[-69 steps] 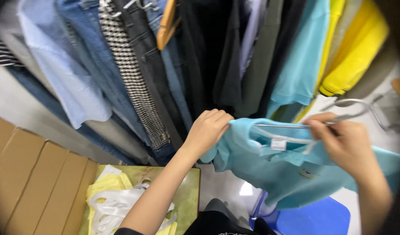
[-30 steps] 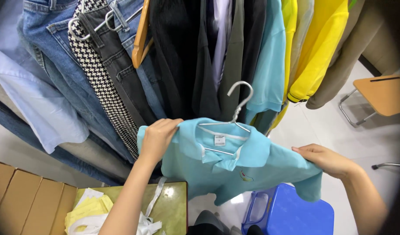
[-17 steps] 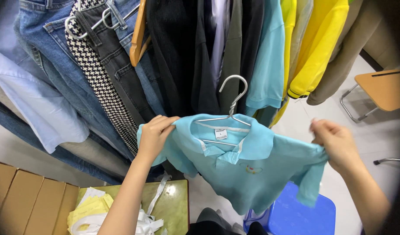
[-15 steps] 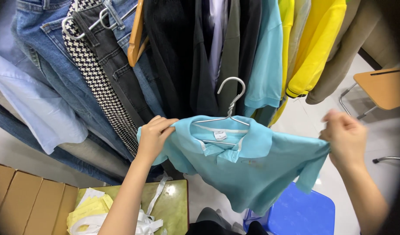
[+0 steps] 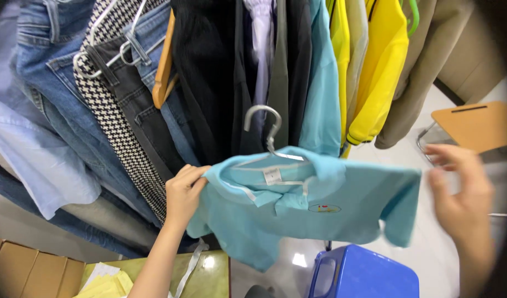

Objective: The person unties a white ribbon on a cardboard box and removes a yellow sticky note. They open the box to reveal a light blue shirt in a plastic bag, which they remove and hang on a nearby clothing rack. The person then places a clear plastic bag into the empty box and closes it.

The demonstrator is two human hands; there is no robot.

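A light blue polo shirt (image 5: pixel 319 221) hangs on a white hanger (image 5: pixel 267 138) in front of me, spread out flat. My left hand (image 5: pixel 184 193) grips the shirt's left shoulder. My right hand (image 5: pixel 463 193) is blurred, just off the shirt's right sleeve, fingers apart and holding nothing. Behind the shirt runs a packed rack of hanging clothes.
On the rack hang jeans (image 5: pixel 60 83), a houndstooth garment (image 5: pixel 113 138), dark garments (image 5: pixel 209 72), another light blue shirt (image 5: pixel 322 83) and yellow tops (image 5: pixel 380 66). A blue plastic stool (image 5: pixel 363 276) stands below, a wooden chair seat (image 5: pixel 476 124) at right, cardboard boxes (image 5: pixel 27 270) at lower left.
My right hand has let go of the shirt's right sleeve and moved away to the right. The shirt has risen and spread out. My left hand keeps its hold.
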